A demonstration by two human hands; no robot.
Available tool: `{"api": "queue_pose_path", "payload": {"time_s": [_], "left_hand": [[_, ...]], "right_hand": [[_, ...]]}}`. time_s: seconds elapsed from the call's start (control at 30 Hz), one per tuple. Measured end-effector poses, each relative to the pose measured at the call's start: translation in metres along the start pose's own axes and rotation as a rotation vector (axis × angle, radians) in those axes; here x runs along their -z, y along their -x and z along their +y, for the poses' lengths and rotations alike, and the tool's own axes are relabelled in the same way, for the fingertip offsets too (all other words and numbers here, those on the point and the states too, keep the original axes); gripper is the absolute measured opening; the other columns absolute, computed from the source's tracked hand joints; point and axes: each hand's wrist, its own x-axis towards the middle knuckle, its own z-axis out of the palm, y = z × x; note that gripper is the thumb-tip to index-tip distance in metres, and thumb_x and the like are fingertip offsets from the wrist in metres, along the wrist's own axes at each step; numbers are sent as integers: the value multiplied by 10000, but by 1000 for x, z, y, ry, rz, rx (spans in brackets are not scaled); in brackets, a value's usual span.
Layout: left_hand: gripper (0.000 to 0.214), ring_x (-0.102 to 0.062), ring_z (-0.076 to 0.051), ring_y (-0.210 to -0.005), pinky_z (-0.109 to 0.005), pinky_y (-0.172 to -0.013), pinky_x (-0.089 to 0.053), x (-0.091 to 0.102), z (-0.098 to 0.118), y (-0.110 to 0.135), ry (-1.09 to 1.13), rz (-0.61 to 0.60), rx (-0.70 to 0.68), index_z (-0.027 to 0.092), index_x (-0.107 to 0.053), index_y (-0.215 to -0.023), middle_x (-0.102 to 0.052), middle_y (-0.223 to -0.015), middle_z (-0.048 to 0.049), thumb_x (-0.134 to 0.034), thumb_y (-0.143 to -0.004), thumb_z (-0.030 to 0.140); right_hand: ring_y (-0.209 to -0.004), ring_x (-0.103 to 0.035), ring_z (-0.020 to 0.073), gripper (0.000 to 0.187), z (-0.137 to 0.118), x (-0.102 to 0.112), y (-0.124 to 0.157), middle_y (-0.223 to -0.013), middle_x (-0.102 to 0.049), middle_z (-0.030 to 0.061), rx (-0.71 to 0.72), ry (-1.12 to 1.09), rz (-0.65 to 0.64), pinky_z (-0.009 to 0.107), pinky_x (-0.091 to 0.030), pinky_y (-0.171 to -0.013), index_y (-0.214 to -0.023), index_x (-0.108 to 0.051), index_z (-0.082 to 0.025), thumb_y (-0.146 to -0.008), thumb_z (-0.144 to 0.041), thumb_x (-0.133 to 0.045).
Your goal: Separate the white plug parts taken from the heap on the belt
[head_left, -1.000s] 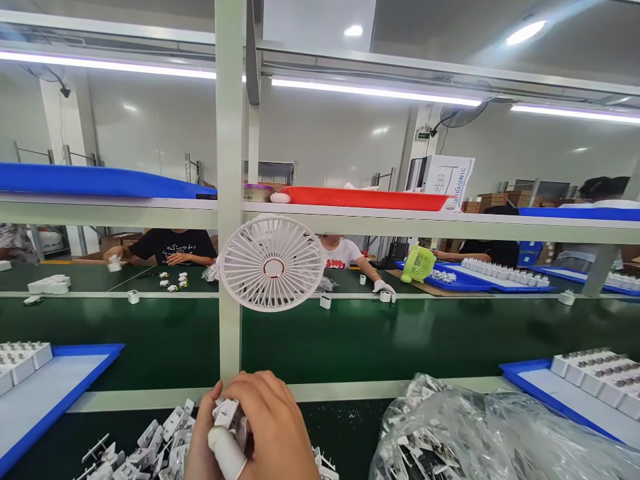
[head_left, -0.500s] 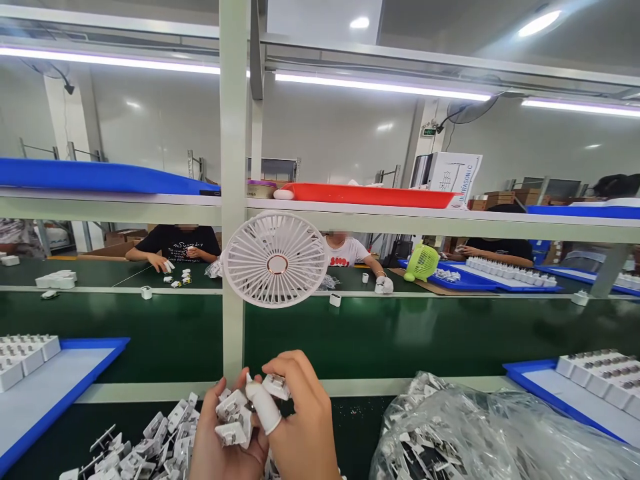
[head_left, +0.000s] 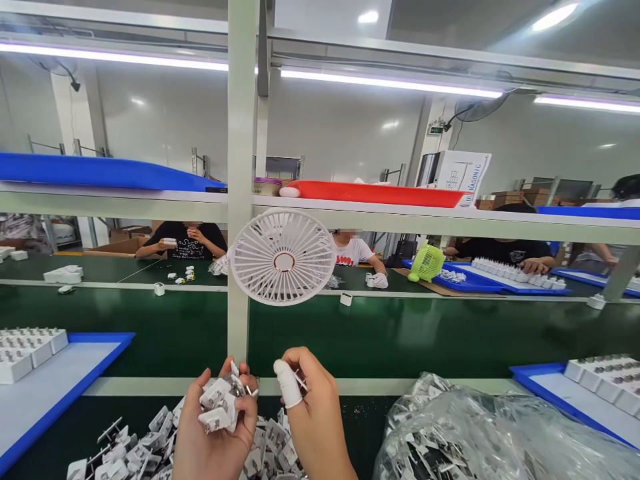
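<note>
White plastic plug parts (head_left: 219,403) fill the cupped left hand (head_left: 215,433); the right hand (head_left: 313,413) pinches what looks like one small metal-pinned piece (head_left: 300,380). More lie heaped (head_left: 150,453) below, beside a crinkled clear bag (head_left: 480,440).

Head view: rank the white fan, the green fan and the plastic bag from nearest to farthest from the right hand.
From the right hand:
1. Plastic bag, just to its right on the near bench.
2. White fan, above the hand, clipped to the shelf post.
3. Green fan, far right, across the belt beside the co-workers.
</note>
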Motion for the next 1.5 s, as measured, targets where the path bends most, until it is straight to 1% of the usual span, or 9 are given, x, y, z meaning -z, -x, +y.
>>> {"api": "queue_pose_path", "payload": {"time_s": [0.13, 0.3, 0.4, 0.5, 0.67, 0.83, 1.0, 1.2, 1.5], "left_hand": [[159, -477, -135, -690, -159, -437, -395, -2, -1, 1, 11, 12, 0, 127, -542, -891, -500, -873, -90, -503, -737, 133], [160, -474, -137, -697, -158, -441, -395, -4, -2, 0, 7, -1, 3, 131, -542, -892, -500, -872, -87, -507, -735, 128], [141, -470, -135, -686, -152, -431, -385, -4, -1, 1, -2, 20, -20, 126, -539, -876, -498, -857, -88, -494, -744, 137], [131, -466, -131, -672, -149, -421, -379, -5, 0, 3, -6, 39, -38, 121, -541, -865, -496, -841, -87, -483, -751, 150], [155, -469, -130, -669, -152, -419, -376, -6, -1, 3, 12, 44, -39, 121, -545, -891, -499, -848, -93, -483, -755, 158], [156, -467, -131, -672, -150, -421, -374, -7, -1, 3, 12, 54, -40, 121, -543, -895, -499, -848, -92, -484, -753, 153], [158, -470, -134, -673, -156, -423, -377, -5, 0, 3, 18, 47, -34, 125, -548, -892, -505, -840, -88, -483, -752, 156], [161, -476, -137, -674, -162, -424, -381, -3, 1, 2, 24, 47, -33, 128, -551, -894, -508, -838, -90, -491, -746, 155], [164, -474, -134, -659, -159, -413, -371, -8, -2, 4, 21, 73, -43, 130, -555, -891, -511, -828, -89, -493, -740, 149]], "right_hand": [[-648, -478, 127, 217, -4, 2, 3, -735, -475, -8, -76, -33, -105, 222, -389, -582, -797, -429, -220, -909, -322, -274], [-809, -510, 156, 148, -4, 3, 6, -898, -534, 17, -124, -7, -150, 262, -413, -694, -977, -416, -250, -893, -257, -294], [-781, -526, 153, 143, -4, 2, 4, -867, -551, 15, -114, -68, -171, 262, -422, -682, -929, -449, -234, -868, -202, -324], [-808, -559, 159, 92, -2, 0, 0, -881, -580, 34, -111, -228, -124, 263, -438, -701, -840, -494, -205, -837, -209, -403], [-1003, -547, 204, 117, 1, 2, -3, -1110, -570, 86, -186, -477, -37, 296, -443, -826, -871, -577, -195, -772, -235, -529], [-906, -589, 210, 150, -3, 9, 0, -1205, -532, 83, -186, -515, 31, 311, -486, -754, -843, -653, -210, -753, -287, -560], [-564, -579, 135, 229, -11, 14, -3, -831, -665, 73, -295, -525, 10, 281, -487, -618, -878, -649, -181, -739, -354, -594], [-534, -577, 109, 228, -10, 15, -6, -861, -668, 63, -303, -643, 26, 291, -478, -674, -860, -625, -174, -757, -373, -584], [-380, -488, 44, 170, 6, 21, -9, -778, -676, 20, -351, -716, 77, 232, -439, -557, -825, -495, -179, -797, -342, -539]]}}
